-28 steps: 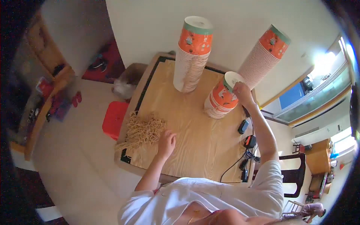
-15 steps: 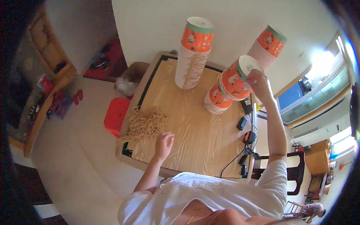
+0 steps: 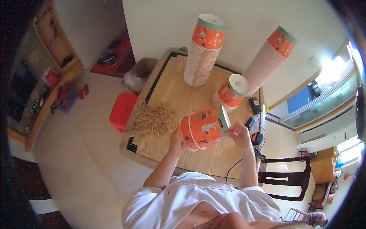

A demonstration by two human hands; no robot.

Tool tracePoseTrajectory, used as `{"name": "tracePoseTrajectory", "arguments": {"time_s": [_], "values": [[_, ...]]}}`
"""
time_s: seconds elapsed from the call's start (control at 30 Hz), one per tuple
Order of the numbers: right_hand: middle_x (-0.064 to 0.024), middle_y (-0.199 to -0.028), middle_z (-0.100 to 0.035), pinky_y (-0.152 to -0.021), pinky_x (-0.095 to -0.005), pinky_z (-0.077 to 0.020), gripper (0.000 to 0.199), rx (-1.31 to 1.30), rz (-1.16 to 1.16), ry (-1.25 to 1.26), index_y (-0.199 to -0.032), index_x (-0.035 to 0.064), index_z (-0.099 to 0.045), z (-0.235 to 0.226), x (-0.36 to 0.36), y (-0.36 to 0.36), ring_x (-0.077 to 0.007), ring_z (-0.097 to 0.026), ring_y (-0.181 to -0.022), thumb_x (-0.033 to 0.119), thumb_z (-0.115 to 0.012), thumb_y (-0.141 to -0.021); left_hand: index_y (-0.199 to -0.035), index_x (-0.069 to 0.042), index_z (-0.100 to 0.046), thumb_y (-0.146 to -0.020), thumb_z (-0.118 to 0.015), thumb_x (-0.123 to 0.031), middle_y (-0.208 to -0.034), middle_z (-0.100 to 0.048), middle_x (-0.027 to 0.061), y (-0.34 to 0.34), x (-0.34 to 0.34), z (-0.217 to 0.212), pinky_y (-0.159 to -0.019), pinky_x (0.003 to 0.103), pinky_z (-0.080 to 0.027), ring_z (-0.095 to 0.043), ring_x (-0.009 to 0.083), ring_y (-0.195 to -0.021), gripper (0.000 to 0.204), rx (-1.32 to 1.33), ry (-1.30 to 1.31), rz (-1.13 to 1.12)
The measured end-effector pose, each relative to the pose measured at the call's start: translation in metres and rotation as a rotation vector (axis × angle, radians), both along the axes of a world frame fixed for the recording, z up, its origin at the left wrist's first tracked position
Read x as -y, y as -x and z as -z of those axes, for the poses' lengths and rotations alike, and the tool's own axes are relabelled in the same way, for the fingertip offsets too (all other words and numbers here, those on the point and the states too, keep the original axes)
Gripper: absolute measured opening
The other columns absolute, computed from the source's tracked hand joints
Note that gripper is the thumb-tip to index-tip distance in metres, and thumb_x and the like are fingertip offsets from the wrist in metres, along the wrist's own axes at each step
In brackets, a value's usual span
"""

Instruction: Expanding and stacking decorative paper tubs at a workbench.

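- Nearest the camera, at six o'clock, the person's white top fills the lower edge, and both forearms rise from it toward the middle of the view.
- The left hand (image 3: 176,140) grips the closed end of an orange paper cup (image 3: 204,128), fingers wrapped round its base at about nine o'clock of the cup.
- The right hand (image 3: 238,133) closes on the cup's open rim, at three o'clock of it; the cup lies on its side between the two hands, held above the wooden table (image 3: 213,162).
- A thin pale rubber band (image 3: 189,131) appears to loop round the cup's body close to the left hand; whether it sits fully seated cannot be told.
- To do this step well, I judge the cup should be held lightly so the thin wall does not buckle, the band kept flat and square to the cup's axis, with the left fingers clear of its path.
- At ten o'clock from the cup, well within reach, a loose heap of rubber bands (image 3: 152,121) lies on the table.
- At one o'clock, a short stack of cups (image 3: 231,93) stands upright just past the right hand.
- Farther, at twelve o'clock, a tall stack of cups (image 3: 203,53) rises near the wall, and another tall stack (image 3: 268,59) leans at two o'clock.
- Chargers and cables (image 3: 254,122) sit along the table's right edge.
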State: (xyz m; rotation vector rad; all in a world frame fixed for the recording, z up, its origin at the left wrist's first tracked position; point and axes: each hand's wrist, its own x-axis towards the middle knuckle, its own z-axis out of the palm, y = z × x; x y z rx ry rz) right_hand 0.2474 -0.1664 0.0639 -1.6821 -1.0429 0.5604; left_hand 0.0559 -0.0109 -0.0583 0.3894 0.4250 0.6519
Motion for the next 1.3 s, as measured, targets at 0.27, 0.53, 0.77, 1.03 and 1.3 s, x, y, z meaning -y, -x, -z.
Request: {"name": "tracePoseTrajectory", "arguments": {"time_s": [0.27, 0.53, 0.77, 1.03, 1.3], "values": [[0.0028, -0.072, -0.057, -0.064, -0.0227, -0.0435, 0.018, -0.186, 0.124, 0.135, -0.075, 0.0057, -0.055, 0.009, 0.024, 0.002, -0.0071, -0.054, -0.071, -0.004, -0.069, -0.07, -0.106, 0.003, -0.056, -0.094, -0.042, -0.031, -0.103, -0.063, 0.0128, 0.026, 0.013, 0.034, -0.078, 0.034, -0.052, -0.062, 0.0201, -0.09, 0.039, -0.214, 0.023, -0.021], [0.003, -0.071, -0.056, -0.063, -0.0233, -0.0436, 0.019, -0.156, 0.109, 0.033, -0.076, 0.0058, -0.055, 0.012, 0.034, -0.011, -0.007, -0.053, -0.069, -0.004, -0.069, -0.07, -0.102, 0.0, -0.058, -0.092, -0.047, -0.032, -0.096, -0.064, 0.0113, 0.014, 0.009, 0.022, -0.072, 0.03, -0.052, -0.063, 0.0182, -0.084, 0.035, -0.277, 0.029, -0.028], [0.0012, -0.073, -0.055, -0.064, -0.0228, -0.0414, 0.015, -0.177, 0.121, 0.07, -0.073, 0.0052, -0.055, 0.02, 0.025, -0.009, -0.0066, -0.051, -0.068, 0.001, -0.069, -0.071, -0.108, -0.003, -0.055, -0.088, -0.055, -0.033, -0.102, -0.061, 0.0077, 0.031, 0.012, 0.041, -0.081, 0.034, -0.048, -0.059, 0.019, -0.091, 0.037, -0.241, -0.181, 0.339], [0.0012, -0.069, -0.057, -0.062, -0.0246, -0.0438, 0.011, -0.073, 0.156, 0.135, -0.077, 0.0047, -0.055, -0.01, 0.011, 0.014, -0.0075, -0.053, -0.067, 0.001, -0.066, -0.074, -0.122, -0.002, -0.046, -0.078, -0.07, -0.019, -0.11, -0.058, 0.0078, 0.038, 0.02, 0.022, -0.083, 0.031, -0.047, -0.058, 0.0144, -0.092, 0.053, -0.171, -0.577, 0.413], [-0.0006, -0.073, -0.059, -0.064, -0.0258, -0.0458, 0.012, 0.064, 0.056, 0.08, -0.079, 0.0031, -0.056, -0.031, 0.013, 0.01, -0.0096, -0.055, -0.069, -0.002, -0.065, -0.074, -0.11, -0.003, -0.057, -0.083, -0.063, -0.023, -0.103, -0.062, 0.0072, 0.038, 0.009, 0.008, -0.084, 0.032, -0.045, -0.057, 0.0139, -0.094, 0.035, -0.472, -0.581, 0.488]]}}
